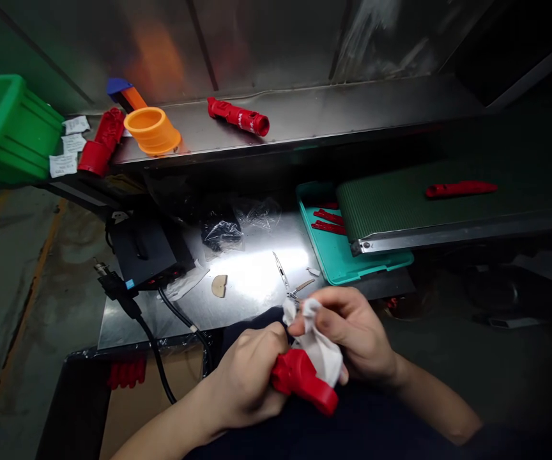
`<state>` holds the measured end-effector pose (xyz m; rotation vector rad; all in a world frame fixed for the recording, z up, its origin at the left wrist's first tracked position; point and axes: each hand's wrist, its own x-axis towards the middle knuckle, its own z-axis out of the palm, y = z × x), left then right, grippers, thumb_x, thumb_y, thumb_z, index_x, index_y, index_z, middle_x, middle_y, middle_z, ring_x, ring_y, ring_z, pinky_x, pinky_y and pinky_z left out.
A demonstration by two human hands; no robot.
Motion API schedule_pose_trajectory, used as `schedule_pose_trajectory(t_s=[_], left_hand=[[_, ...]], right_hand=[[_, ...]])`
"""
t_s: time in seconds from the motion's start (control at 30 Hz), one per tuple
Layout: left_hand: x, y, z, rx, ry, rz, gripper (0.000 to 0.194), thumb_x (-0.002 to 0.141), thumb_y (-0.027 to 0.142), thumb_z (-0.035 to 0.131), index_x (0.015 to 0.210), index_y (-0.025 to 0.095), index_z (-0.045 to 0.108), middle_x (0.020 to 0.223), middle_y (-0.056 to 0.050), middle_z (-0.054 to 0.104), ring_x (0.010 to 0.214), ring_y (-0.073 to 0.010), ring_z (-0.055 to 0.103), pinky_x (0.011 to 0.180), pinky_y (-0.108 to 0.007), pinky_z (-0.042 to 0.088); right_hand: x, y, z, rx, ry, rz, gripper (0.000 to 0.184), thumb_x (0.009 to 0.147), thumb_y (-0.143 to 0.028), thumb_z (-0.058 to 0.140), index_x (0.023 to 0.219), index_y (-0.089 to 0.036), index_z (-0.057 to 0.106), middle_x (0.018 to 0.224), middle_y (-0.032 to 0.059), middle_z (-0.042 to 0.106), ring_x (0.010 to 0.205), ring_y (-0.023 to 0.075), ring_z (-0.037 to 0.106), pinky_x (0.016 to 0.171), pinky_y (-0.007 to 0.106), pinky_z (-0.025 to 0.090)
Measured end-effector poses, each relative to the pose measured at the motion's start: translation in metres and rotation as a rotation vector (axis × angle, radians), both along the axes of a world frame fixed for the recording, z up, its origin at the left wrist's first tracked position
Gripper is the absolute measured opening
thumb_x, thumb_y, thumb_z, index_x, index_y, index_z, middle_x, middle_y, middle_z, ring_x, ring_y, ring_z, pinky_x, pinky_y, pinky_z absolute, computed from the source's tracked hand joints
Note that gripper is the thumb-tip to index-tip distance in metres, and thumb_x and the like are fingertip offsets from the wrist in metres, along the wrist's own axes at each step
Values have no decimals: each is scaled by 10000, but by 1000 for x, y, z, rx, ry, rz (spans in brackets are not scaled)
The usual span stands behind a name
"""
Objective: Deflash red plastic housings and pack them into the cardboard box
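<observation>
My left hand (245,377) is closed around a red plastic part (305,382) held low in front of me. My right hand (352,332) pinches a white cloth (321,348) that lies over the red part's top. Both hands meet just below the near edge of a shiny metal table (252,281). On that table, right above my hands, lies a pair of small scissors (285,281).
A teal tray (338,255) with red pieces sits under a green conveyor belt (448,201) carrying a red part (460,188). The back shelf holds an orange cup (152,130), red parts (237,116), a green bin (2,128). A black box (142,249) and cable lie left.
</observation>
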<state>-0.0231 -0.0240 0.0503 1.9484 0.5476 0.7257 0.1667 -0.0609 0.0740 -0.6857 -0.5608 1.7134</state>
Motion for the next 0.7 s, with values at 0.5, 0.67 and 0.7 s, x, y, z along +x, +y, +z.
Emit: schedule_pose_trajectory(t_s=[0.5,0.67,0.7], left_hand=[[17,8,-8,-530,-53,116,151,889,153,630,1013,186,552,862,-19,643,725,-148,596,682,-264,500],[13,9,-12,-583,95,311,172,817,135,668,832,202,510,737,33,570,640,-116,486,611,-249,428],[10,11,-15,-611,114,391,199,802,136,674,793,208,489,700,48,527,611,-109,460,581,-245,411]], right_hand=[[-21,29,-5,622,-874,-390,294,946,-79,636,1161,-211,786,969,63,822,854,171,792,785,215,625],[-22,35,-27,444,-1102,-552,158,940,-142,678,968,-220,813,648,-17,733,475,117,642,505,204,520],[-20,38,-38,379,-1122,-564,123,946,-179,693,930,-218,808,565,-37,677,408,107,582,457,209,481]])
